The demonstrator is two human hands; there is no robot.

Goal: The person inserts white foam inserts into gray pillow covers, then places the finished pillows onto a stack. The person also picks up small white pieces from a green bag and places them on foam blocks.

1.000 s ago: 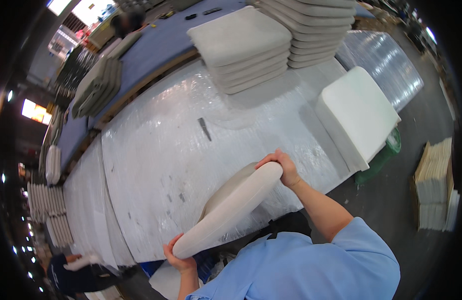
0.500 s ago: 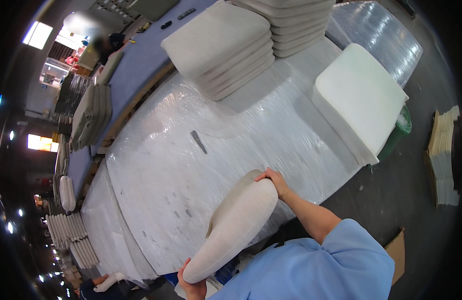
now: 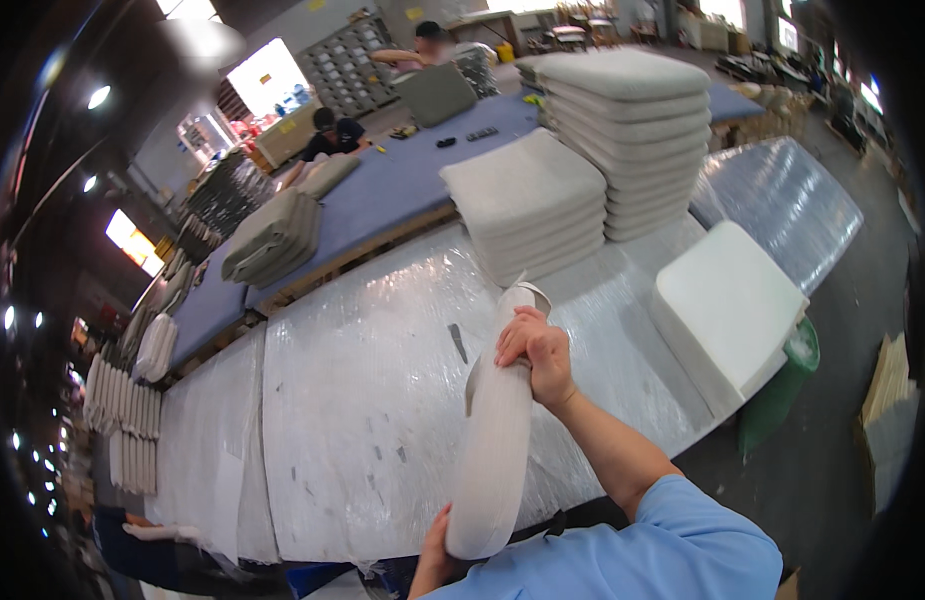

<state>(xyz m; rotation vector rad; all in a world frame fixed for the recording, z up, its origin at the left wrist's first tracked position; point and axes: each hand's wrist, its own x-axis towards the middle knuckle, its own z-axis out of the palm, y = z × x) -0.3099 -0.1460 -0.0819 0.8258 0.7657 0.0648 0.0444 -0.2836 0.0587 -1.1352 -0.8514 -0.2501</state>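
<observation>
Lower centre, I see the right hand (image 3: 538, 352) and left hand (image 3: 436, 550), fingers gripping 1 rounded off-white fabric cushion (image 3: 494, 455); I'd support each end evenly.

We held the cushion (image 3: 490, 455) on edge over the film-wrapped worktop (image 3: 352, 410), our right grip (image 3: 539, 357) around its far part, our left grip (image 3: 435, 553) at its near end. Beyond it, we saw a low stack (image 3: 530, 212) and a tall stack (image 3: 637, 145); a white block (image 3: 727, 300) lay to their right.

Glare across plastic sheeting (image 3: 352, 340)
</observation>
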